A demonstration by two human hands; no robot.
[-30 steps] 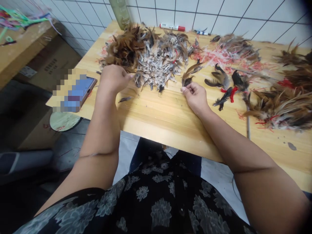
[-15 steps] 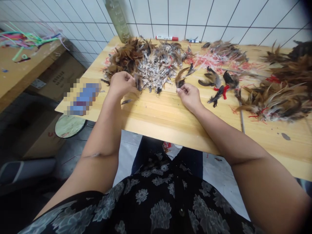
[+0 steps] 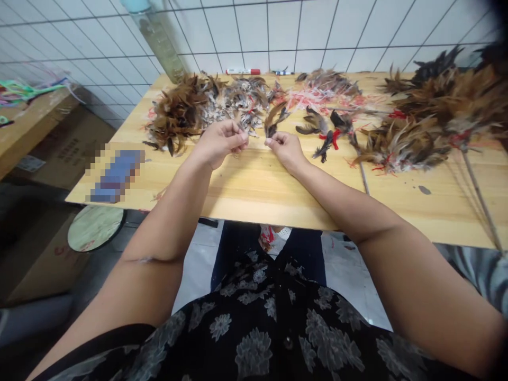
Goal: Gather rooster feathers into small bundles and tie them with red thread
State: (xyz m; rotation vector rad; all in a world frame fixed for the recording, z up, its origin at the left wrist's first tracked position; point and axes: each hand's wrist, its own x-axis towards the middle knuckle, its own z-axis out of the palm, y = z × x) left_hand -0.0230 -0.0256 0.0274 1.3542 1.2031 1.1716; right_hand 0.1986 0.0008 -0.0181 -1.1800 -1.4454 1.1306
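Tightly pinched: fingers of the left hand (image 3: 238, 138), tips drawn together, no full clench. Same small pinch in the fingers of the right hand (image 3: 270, 142). Anything held between the tips too fine to make out. Left hand (image 3: 220, 144) and right hand (image 3: 286, 151) raised side by side, just apart, above the pale wooden tabletop (image 3: 278, 190).

Just beyond the left fingertips, a heap of speckled grey-and-white feathers (image 3: 238, 103), running on its left into a heap of brown hackle feathers (image 3: 177, 114). Just above the right fingertips, a loose brown feather (image 3: 274, 117) lying apart from the heaps. Farther right, small dark feathers with red thread (image 3: 329, 132), then a drift of pinkish-red fibres (image 3: 321, 94) toward the back. At the far right, large brown feather tufts (image 3: 405, 145), with a thin stick (image 3: 482, 201) reaching past the table edge.

Along the back edge, a red-capped marker (image 3: 243, 71), a blue-capped marker (image 3: 282, 72) and a tall bottle (image 3: 156, 45) against white wall tiles (image 3: 317, 32). Near the left edge, a pixel-blurred flat object (image 3: 117, 176). Below the table, a round pale-green disc (image 3: 94, 228) and a cardboard box (image 3: 65, 129). Across the lap, a black floral top (image 3: 254, 338).
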